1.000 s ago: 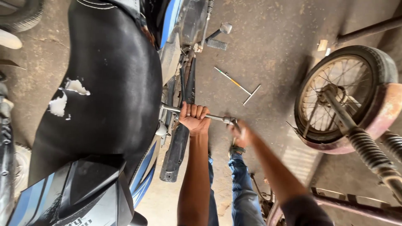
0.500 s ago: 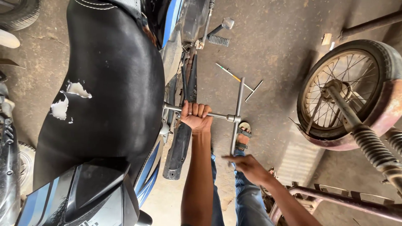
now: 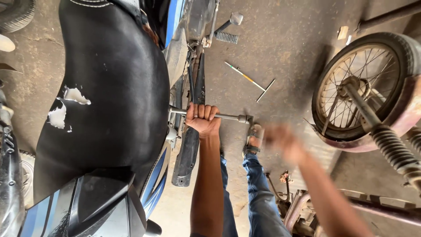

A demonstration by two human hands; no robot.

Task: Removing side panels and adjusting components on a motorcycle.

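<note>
My left hand (image 3: 202, 119) is clenched round the steel shaft of a T-handle wrench (image 3: 229, 116). The shaft runs level into the side of a blue motorcycle, under its black seat (image 3: 109, 87). My right hand (image 3: 280, 140) is a blur just right of and below the wrench's outer end (image 3: 242, 118). Whether it touches the wrench or holds anything cannot be made out. My foot in a sandal (image 3: 253, 141) rests on the ground below that end.
A second T-handle tool (image 3: 247, 79) lies on the concrete floor beyond the wrench. A spoked wheel with fork and spring (image 3: 364, 87) stands at the right, above a rusty frame (image 3: 307, 206). The black exhaust (image 3: 188, 149) hangs beside my left arm. A tyre (image 3: 17, 13) sits at the top left.
My right hand left the wrench's outer end, dropped towards me, and is now swinging back up near it, blurred. The crossbar seen upright half a second ago no longer shows. My left hand kept its grip.
</note>
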